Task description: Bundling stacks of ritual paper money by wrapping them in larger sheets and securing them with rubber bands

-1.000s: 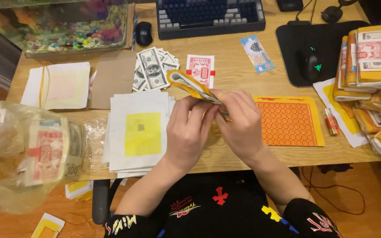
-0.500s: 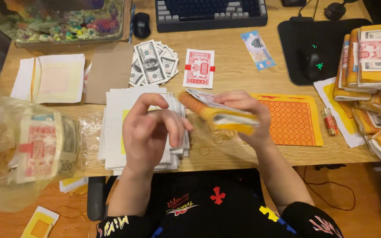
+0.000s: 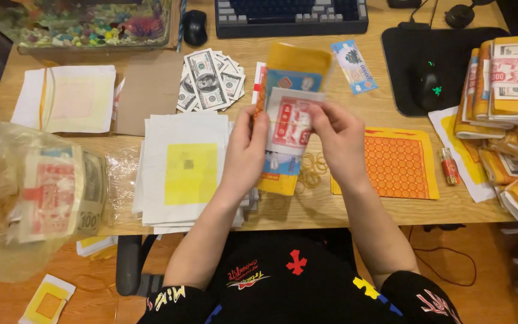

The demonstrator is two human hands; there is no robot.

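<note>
Both hands, left hand (image 3: 244,153) and right hand (image 3: 340,141), grip a half-assembled paper bundle (image 3: 289,114); finished bundles (image 3: 508,78) sit at three o'clock, loose rubber bands (image 3: 312,171) unused.

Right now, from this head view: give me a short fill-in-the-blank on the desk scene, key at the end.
1. Both hands, left hand and right hand, hold a stack of ____ notes.
2. The loose rubber bands lie on the desk beside the ____ hand.
3. The sheet with the yellow square lies beside the ____ hand.

Missing words: paper; right; left
</note>
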